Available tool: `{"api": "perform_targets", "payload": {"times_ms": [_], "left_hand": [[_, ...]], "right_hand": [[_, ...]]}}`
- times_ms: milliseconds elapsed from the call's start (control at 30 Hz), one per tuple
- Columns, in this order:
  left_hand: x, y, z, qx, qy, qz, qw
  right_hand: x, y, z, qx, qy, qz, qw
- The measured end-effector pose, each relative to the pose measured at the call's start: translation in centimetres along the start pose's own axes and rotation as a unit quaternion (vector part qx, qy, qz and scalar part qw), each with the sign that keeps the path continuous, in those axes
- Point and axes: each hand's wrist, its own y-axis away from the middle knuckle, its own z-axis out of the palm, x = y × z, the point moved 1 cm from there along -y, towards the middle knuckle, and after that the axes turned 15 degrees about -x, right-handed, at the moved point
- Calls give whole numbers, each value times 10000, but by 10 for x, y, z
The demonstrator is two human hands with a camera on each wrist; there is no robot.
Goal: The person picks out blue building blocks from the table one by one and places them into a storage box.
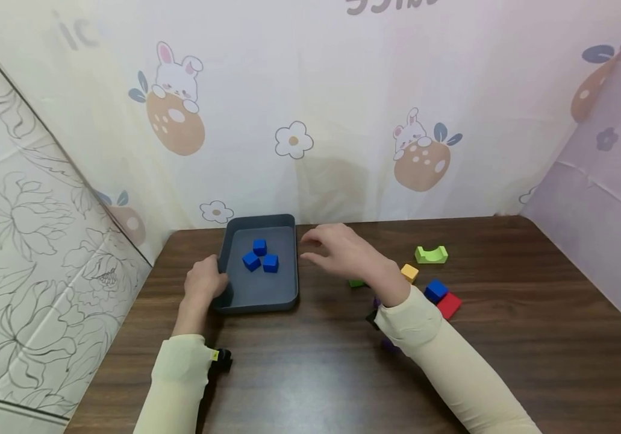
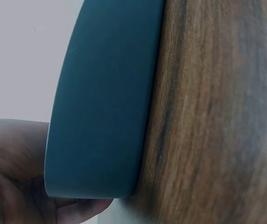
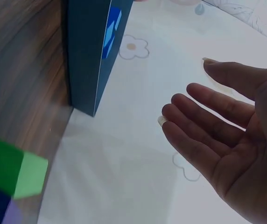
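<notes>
A dark grey-blue tray [image 1: 258,295] lies on the left part of the table with three blue cubes [image 1: 270,263] in it. My left hand [image 1: 203,280] grips the tray's left side by the rim. From the left wrist, the tray's outer wall [image 2: 101,102] fills the middle, with part of the hand [image 2: 17,163] behind it. My right hand [image 1: 340,250] hovers just right of the tray, holding nothing. The right wrist view shows its fingers [image 3: 203,102] apart from the thumb and loosely bent, near the tray's side [image 3: 84,60].
Right of the tray lie a lime-green arch block [image 1: 432,255], a yellow block [image 1: 409,273], another blue block [image 1: 436,291] and a red block [image 1: 449,305]. Green [image 1: 356,283] and purple blocks [image 1: 390,345] are partly hidden by the right arm. A patterned curtain [image 1: 343,120] hangs behind the table.
</notes>
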Motion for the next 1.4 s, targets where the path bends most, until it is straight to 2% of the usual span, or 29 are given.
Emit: {"api": "perform_targets", "payload": {"times_ms": [600, 767, 1067, 1400], "left_hand": [[-1, 0, -4, -34, 33, 52, 10000], [-1, -1, -3, -12, 14, 48, 10000], [-1, -1, -2, -9, -10, 59, 10000], [-1, 1, 0, 7, -17, 83, 10000]], "right_hand": [[28, 47, -22, 174, 169, 248, 9994], [38, 61, -22, 261, 322, 267, 9988], [54, 95, -22, 164, 300, 614, 9975], [77, 133, -24, -7, 541, 1008, 9934]]}}
